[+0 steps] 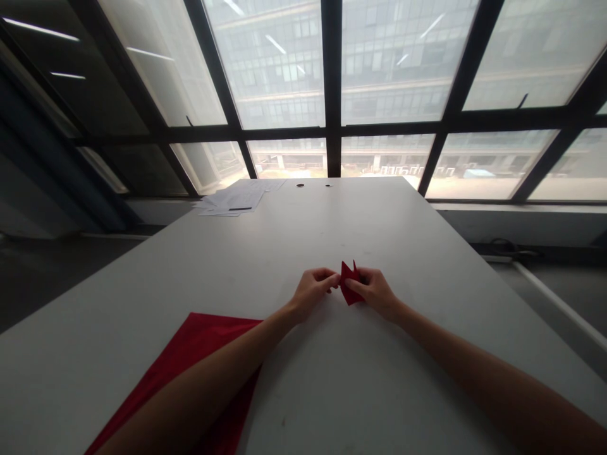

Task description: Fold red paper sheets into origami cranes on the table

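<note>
A small piece of red folded paper with pointed corners is held up just above the white table. My right hand grips it from the right, thumb across its near face and the other fingers behind. From the left, my left hand has its thumb and forefinger pinched at the paper's left edge; the exact contact is too small to make out. Below my left forearm lies a larger flat red sheet, partly hidden by the arm.
The white table stretches away towards large windows. Loose printed papers lie at its far left, with a dark pen-like stick on them. Two small dark spots, perhaps holes, show near the far edge. A cable lies beyond the right edge.
</note>
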Available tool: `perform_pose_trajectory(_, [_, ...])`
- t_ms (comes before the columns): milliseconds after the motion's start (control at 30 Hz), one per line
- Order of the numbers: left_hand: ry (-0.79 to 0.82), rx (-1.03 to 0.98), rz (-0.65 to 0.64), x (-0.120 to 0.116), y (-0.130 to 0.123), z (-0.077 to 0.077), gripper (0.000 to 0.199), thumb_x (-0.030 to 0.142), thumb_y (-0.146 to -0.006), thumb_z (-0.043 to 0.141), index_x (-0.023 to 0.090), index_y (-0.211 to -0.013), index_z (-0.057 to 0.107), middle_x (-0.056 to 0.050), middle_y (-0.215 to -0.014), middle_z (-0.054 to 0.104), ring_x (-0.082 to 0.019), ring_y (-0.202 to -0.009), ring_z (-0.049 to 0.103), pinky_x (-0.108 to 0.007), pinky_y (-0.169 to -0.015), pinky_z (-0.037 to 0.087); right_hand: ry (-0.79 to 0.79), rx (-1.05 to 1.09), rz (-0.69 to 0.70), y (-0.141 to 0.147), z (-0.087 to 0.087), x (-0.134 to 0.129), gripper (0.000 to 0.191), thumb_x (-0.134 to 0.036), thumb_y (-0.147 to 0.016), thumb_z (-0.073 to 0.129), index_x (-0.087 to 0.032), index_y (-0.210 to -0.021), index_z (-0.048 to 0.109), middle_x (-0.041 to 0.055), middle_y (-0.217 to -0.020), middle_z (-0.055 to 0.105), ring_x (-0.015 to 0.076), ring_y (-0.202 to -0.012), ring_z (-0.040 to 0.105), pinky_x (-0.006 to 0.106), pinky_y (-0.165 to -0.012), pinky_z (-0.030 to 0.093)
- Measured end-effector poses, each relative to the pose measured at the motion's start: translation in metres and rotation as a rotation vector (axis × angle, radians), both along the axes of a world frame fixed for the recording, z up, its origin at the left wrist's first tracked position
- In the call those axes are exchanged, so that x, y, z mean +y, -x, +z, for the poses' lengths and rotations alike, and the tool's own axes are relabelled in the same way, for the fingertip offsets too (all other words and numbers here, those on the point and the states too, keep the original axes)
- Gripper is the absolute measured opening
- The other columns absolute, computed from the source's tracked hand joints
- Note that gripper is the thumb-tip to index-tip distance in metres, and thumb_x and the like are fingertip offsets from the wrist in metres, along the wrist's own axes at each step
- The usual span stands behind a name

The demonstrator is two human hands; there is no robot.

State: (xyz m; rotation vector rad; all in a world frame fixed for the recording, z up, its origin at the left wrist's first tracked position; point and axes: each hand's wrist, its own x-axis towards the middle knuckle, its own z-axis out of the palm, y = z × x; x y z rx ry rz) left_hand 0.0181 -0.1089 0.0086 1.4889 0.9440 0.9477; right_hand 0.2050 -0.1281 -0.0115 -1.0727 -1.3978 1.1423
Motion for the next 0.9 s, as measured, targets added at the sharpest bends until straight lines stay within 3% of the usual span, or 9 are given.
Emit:
perform_pose_trajectory(233, [0.016, -0.031, 0.024, -0.0011, -0.0005, -0.0013, 0.027, 0.040, -0.079, 0.071, 0.014, -0.074, 0.070, -0.003, -0.071, 0.064, -0.013, -0.065, 0.053, -0.025, -0.063, 0.041, -0.007, -0.017, 0.010, 0.0008, -0.0012, -0.0008, 0.028, -0.040, -0.075, 0.072, -0.012, -0.077, 0.067, 0.0016, -0.066, 0.063, 0.0129, -0.058, 0.053, 0.024, -0.052, 0.040])
perform_pose_trajectory(433, [0.015, -0.016, -0.019, 0.0004, -0.0007, 0.0008, 0.038, 0.050, -0.086, 0.063, 0.014, -0.091, 0.073, -0.006, -0.081, 0.067, -0.016, -0.072, 0.057, -0.027, -0.065, 0.044, 0.014, 0.031, -0.013, 0.0004, 0.0005, -0.0012, 0.030, -0.041, -0.075, 0.072, -0.012, -0.083, 0.070, 0.0031, -0.071, 0.067, 0.0141, -0.060, 0.056, 0.025, -0.054, 0.042])
perform_pose_trajectory(533, [0.004, 0.013, -0.042, -0.0011, -0.0018, 0.0012, 0.036, 0.048, -0.083, 0.068, 0.014, -0.092, 0.073, -0.006, -0.083, 0.068, -0.016, -0.072, 0.057, -0.026, -0.066, 0.043, 0.008, 0.025, -0.008, 0.0007, -0.0005, -0.0002, 0.029, -0.041, -0.074, 0.073, -0.013, -0.079, 0.069, 0.0028, -0.069, 0.066, 0.0141, -0.059, 0.055, 0.025, -0.054, 0.042])
perform_pose_trajectory(700, [0.006, -0.015, 0.040, -0.0007, -0.0029, -0.0026, 0.029, 0.042, -0.080, 0.072, 0.013, -0.078, 0.070, -0.004, -0.073, 0.065, -0.013, -0.065, 0.053, -0.025, -0.062, 0.040, -0.029, 0.010, 0.003, 0.0003, -0.0006, 0.0010, 0.031, -0.045, -0.079, 0.070, -0.014, -0.083, 0.071, 0.0030, -0.071, 0.067, 0.0148, -0.062, 0.057, 0.025, -0.054, 0.042])
perform_pose_trajectory(800, [0.028, -0.058, 0.061, 0.0023, -0.0022, -0.0046, 0.029, 0.042, -0.080, 0.072, 0.013, -0.077, 0.069, -0.003, -0.072, 0.064, -0.012, -0.064, 0.052, -0.025, -0.062, 0.041, -0.039, 0.063, 0.009, -0.0008, 0.0022, 0.0007, 0.035, -0.048, -0.084, 0.063, -0.015, -0.091, 0.072, 0.0046, -0.080, 0.071, 0.0166, -0.069, 0.062, 0.026, -0.060, 0.046])
perform_pose_trajectory(900, [0.033, -0.088, 0.057, 0.0036, -0.0016, -0.0033, 0.032, 0.045, -0.081, 0.070, 0.014, -0.081, 0.070, -0.003, -0.075, 0.065, -0.014, -0.067, 0.055, -0.025, -0.062, 0.042, -0.008, 0.098, 0.007, -0.0007, 0.0028, 0.0005, 0.030, -0.044, -0.078, 0.071, -0.016, -0.088, 0.072, 0.0052, -0.081, 0.073, 0.0182, -0.071, 0.065, 0.028, -0.064, 0.050])
